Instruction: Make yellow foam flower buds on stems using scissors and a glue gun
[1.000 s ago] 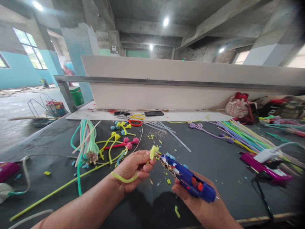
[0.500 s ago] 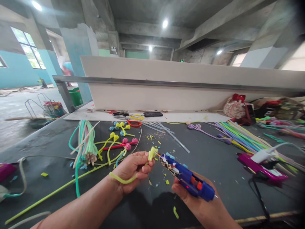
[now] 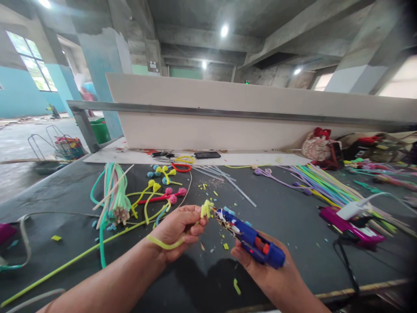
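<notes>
Between its thumb and fingers, my left hand [image 3: 180, 230] pinches a small yellow-green fuzzy piece [image 3: 206, 210]. A yellow-green stem [image 3: 166, 244] curves out from beneath that hand across the wrist. My right hand [image 3: 265, 265] is wrapped round a blue glue gun [image 3: 250, 239], whose tip points left and is at or very near the right side of the fuzzy piece. Whether the tip touches it is too small to tell. The fingers under the gun are partly hidden.
On the dark table [image 3: 130, 287], a bundle of teal and pale stems [image 3: 119, 195] and pink buds [image 3: 172, 198] lie left. More coloured stems [image 3: 309, 182] and a magenta power strip [image 3: 352, 226] are right. A black phone [image 3: 207, 154] lies behind.
The whole view has shifted slightly, moving the table items a little left. The glue gun's tip sits slightly lower against the fuzzy piece, which looks turned a little. Both holds are unchanged.
</notes>
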Tool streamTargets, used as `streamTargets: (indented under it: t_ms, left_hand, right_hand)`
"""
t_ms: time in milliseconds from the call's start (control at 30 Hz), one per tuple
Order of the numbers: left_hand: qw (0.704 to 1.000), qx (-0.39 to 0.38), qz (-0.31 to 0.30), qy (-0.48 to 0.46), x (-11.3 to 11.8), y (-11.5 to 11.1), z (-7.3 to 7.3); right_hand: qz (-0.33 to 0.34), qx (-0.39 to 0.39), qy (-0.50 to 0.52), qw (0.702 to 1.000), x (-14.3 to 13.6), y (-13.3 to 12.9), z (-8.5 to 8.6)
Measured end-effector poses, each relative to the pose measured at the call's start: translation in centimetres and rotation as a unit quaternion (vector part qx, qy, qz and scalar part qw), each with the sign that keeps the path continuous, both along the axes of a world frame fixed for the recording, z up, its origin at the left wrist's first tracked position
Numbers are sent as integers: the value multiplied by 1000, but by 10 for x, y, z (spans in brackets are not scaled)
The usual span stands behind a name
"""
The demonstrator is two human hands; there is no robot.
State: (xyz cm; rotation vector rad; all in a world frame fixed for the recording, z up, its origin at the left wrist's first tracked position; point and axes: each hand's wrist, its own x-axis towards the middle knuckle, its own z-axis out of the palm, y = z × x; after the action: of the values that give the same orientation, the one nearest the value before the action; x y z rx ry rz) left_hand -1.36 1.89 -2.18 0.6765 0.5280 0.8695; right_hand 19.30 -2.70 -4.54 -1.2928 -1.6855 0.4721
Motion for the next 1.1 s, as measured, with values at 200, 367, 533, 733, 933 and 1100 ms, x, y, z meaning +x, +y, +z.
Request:
streamTargets:
  t_ms: [200, 367, 533, 733, 933, 1100]
  left_hand:
    - [1000, -9, -25, -15, 0, 0, -2]
    - [999, -28, -29, -11, 0, 0, -1]
    - [1000, -14, -9, 19, -1, -1, -2]
    - [999, -25, -16, 27, -1, -2, -3]
    - [999, -26, -25, 35, 3, -3, -2]
    - [997, -31, -44, 50, 5, -5, -6]
  right_hand:
    - [13, -28, 5, 1000, 0, 0, 5]
    - [-18, -12, -16, 1000, 11, 8, 12]
    - [-75, 0, -270, 960, 43, 22, 24]
    - [-82, -94, -405, 906, 89, 31, 19]
    - [-83, 105, -349, 928, 79, 28, 26]
    - [52, 280, -228, 931, 16, 14, 39]
